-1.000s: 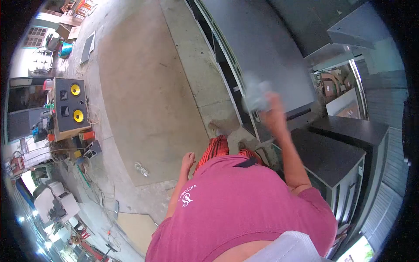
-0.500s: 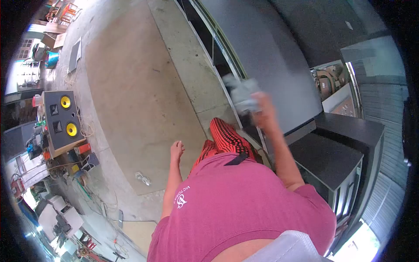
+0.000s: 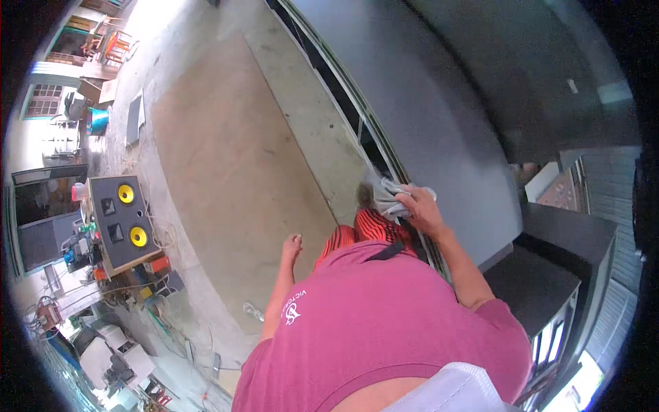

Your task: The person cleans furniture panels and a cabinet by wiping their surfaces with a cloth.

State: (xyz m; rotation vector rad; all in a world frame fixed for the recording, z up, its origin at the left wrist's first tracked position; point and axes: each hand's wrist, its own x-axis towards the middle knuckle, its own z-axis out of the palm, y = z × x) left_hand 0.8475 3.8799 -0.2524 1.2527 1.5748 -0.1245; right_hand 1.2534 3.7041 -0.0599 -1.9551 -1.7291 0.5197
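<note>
A crumpled light-grey cloth (image 3: 388, 198) is gripped in my right hand (image 3: 423, 209), at the near edge of a long dark-grey surface (image 3: 439, 123). Part of the cloth sticks out past my fingers on both sides. My left hand (image 3: 293, 245) hangs in the air beside my left thigh, above the brown floor area, with its fingers curled in. Nothing shows in it. Red-and-black patterned trousers (image 3: 377, 230) cover my legs just below the cloth.
On the left stands a dark speaker box (image 3: 123, 220) with two yellow cones, cables around it. Black cabinets (image 3: 535, 288) stand at my right. A metal rail (image 3: 371, 113) runs along the grey surface's edge. A bundled white cord (image 3: 252, 311) lies on the floor.
My right hand has brought the cloth down and closer to my body, from over the grey surface to its near edge. My view has shifted a little. The left hand stays curled.
</note>
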